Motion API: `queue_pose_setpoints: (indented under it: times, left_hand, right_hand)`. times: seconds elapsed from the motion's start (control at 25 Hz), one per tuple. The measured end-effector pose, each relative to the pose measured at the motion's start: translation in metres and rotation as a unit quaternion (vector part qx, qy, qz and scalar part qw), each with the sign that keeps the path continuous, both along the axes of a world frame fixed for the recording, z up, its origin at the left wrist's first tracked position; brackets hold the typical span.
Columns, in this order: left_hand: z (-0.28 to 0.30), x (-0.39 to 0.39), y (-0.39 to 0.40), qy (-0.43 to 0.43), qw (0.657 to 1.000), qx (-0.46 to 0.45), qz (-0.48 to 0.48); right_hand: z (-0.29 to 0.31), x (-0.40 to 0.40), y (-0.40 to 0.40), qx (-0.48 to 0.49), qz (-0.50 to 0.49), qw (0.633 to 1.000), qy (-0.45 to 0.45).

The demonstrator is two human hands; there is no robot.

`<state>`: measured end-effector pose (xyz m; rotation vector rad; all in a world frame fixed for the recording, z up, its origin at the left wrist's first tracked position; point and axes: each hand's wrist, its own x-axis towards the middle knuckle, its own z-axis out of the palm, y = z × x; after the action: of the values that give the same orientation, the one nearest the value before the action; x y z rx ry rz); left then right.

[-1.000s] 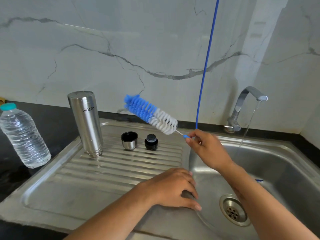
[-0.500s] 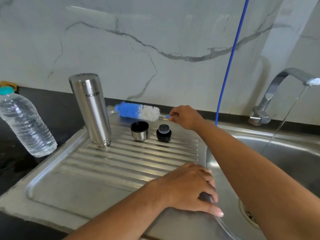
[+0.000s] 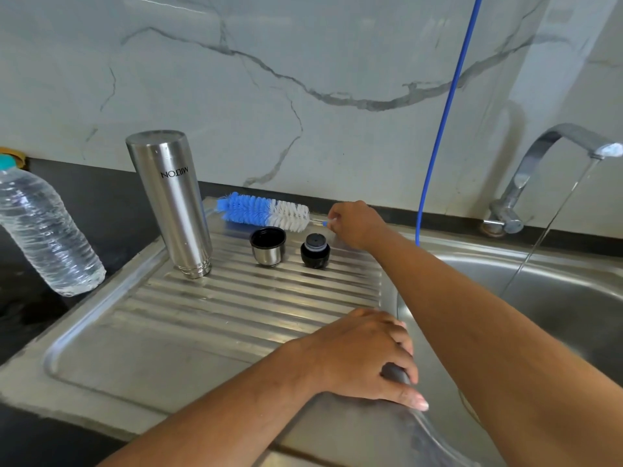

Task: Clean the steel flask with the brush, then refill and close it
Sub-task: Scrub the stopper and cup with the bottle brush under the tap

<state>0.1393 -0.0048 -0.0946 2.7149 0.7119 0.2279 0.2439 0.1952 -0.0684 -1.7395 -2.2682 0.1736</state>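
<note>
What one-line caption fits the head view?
Right hand lays brush behind upturned steel flask; tap running.

Right hand (image 3: 354,224) pinches brush (image 3: 264,215) handle on drainboard (image 3: 202,315); flask (image 3: 173,203) inverted; left hand (image 3: 364,358) rests on sink edge.

A white marble wall (image 3: 303,79) with grey veins rises behind a black countertop (image 3: 101,197). Set into it is a stainless-steel sink (image 3: 556,298) with a ribbed drainboard (image 3: 236,298). A blue cord (image 3: 445,112) hangs before the wall in daylight.
</note>
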Motion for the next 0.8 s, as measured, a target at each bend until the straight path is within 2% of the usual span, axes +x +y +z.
queue_pose_setpoints:
  times: [0.12, 0.32, 0.4, 0.48, 0.6, 0.72, 0.8]
  left_hand:
    - [0.000, 0.000, 0.001, 0.013, 1.000, -0.005, -0.002]
    - [-0.004, 0.001, 0.003, -0.007, 1.000, 0.003, 0.001]
    - [-0.005, 0.002, 0.003, -0.010, 1.000, 0.009, 0.004]
    - [-0.005, 0.001, 0.004, -0.008, 1.000, 0.008, 0.007]
    - [-0.006, 0.002, 0.004, -0.004, 1.000, 0.005, 0.008]
    - [-0.007, 0.002, 0.006, -0.001, 1.000, -0.001, 0.004]
    - [-0.009, 0.001, 0.007, -0.008, 1.000, -0.004, 0.006]
  right_hand:
    - [0.015, 0.004, -0.020, 0.036, 0.018, 0.999, 0.027]
    - [0.033, 0.051, -0.087, 0.154, 0.026, 0.973, 0.173]
    - [0.032, 0.087, -0.113, 0.203, -0.015, 0.959, 0.199]
    - [0.031, 0.124, -0.132, 0.230, -0.096, 0.945, 0.210]
    - [0.027, 0.162, -0.139, 0.224, -0.212, 0.944, 0.116]
    - [0.018, 0.168, -0.114, 0.138, -0.255, 0.956, -0.035]
    - [0.011, 0.166, -0.088, 0.081, -0.276, 0.951, -0.116]
